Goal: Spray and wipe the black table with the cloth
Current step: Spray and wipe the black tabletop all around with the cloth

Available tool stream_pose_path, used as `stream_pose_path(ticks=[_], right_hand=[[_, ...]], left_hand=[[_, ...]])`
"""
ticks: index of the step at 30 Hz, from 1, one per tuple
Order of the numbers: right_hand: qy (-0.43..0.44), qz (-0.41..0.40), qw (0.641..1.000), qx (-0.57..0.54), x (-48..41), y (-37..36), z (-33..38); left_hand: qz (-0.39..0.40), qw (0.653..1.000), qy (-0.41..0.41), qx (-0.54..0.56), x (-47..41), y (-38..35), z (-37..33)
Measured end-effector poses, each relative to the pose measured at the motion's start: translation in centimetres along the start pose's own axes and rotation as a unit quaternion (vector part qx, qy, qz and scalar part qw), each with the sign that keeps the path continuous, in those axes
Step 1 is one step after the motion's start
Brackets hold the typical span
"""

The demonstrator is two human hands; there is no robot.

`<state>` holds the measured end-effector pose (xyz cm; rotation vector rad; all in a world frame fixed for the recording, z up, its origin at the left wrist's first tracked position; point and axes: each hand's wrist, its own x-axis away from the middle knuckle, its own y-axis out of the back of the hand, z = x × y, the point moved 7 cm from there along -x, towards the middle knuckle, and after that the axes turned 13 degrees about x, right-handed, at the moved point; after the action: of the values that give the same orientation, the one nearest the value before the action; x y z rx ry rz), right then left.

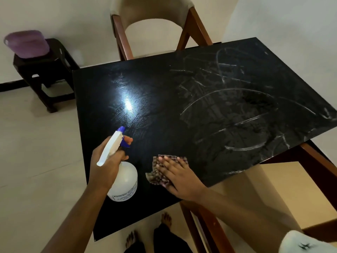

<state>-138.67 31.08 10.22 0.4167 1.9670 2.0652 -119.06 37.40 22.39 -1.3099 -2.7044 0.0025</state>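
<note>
The black table (182,92) fills the middle of the head view, with white smears and streaks over its right half and a bright light glare on its left half. My left hand (107,161) grips the neck of a white spray bottle (125,181) with a blue nozzle and trigger, one finger on the trigger, nozzle pointing toward the glare. My right hand (179,175) lies flat, fingers spread, on a brown checked cloth (158,172) pressed to the table near its front edge.
A wooden chair with a beige back (151,17) stands behind the table. Another chair (300,179) sits at the right under the table edge. A dark stool (45,70) with a purple basin (27,43) stands at the far left. My bare feet (145,232) are below.
</note>
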Motion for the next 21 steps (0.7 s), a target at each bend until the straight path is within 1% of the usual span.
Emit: stream_pose_path(ticks=[1,2,3,4,6,7,8,9,10,12,14,15,16,19,20,21], right_hand=[[-0.001,-0.001,1.000,0.008,0.1,0.0,-1.2],[-0.026,-0.005,0.999,0.024,-0.6,0.1,-3.0],[-0.072,-0.005,0.997,0.034,-1.6,0.3,-5.0],[-0.136,0.004,0.990,0.033,-2.8,0.6,-7.3],[-0.264,0.016,0.964,0.011,-4.3,0.9,-10.5],[-0.308,0.015,0.951,0.001,-4.3,0.9,-10.8],[-0.323,0.007,0.946,-0.003,-3.8,0.8,-10.2],[-0.307,-0.003,0.952,-0.008,-3.0,0.8,-8.6],[-0.269,-0.004,0.963,-0.010,-1.7,0.6,-6.5],[-0.165,0.002,0.986,-0.021,2.0,0.1,-1.8],[-0.113,0.025,0.992,-0.042,5.0,0.5,-0.9],[-0.118,0.025,0.992,-0.036,5.4,0.7,-2.2],[-0.149,0.028,0.988,-0.027,5.2,0.8,-4.2],[-0.302,0.034,0.953,0.006,3.8,1.2,-9.7],[-0.336,0.037,0.941,0.008,3.8,1.2,-10.0],[-0.346,0.039,0.937,0.001,4.0,1.1,-9.1]], left_hand=[[0.001,1.000,-0.003,0.000,0.0,0.0,0.1],[0.002,1.000,-0.007,-0.002,-0.1,0.0,0.3],[0.003,1.000,-0.009,-0.006,0.0,0.0,0.4],[0.004,1.000,-0.012,-0.010,0.0,0.0,0.5],[0.003,1.000,-0.018,-0.013,0.2,0.0,0.8],[0.003,1.000,-0.020,-0.012,0.4,-0.1,1.0],[0.004,1.000,-0.023,-0.012,0.5,-0.2,1.0],[0.006,1.000,-0.024,-0.015,0.7,-0.3,1.0],[0.007,1.000,-0.025,-0.016,0.7,-0.4,1.1],[0.001,0.999,-0.028,-0.016,0.8,-0.5,1.2],[-0.001,0.999,-0.035,-0.013,0.9,-0.7,1.2],[-0.001,0.999,-0.037,-0.013,0.9,-0.9,1.3],[0.000,0.999,-0.039,-0.013,0.9,-1.0,1.3],[0.008,0.998,-0.047,-0.031,1.1,-1.3,1.2],[0.012,0.998,-0.050,-0.041,1.2,-1.5,1.1],[0.018,0.997,-0.053,-0.052,1.3,-1.7,1.0]])
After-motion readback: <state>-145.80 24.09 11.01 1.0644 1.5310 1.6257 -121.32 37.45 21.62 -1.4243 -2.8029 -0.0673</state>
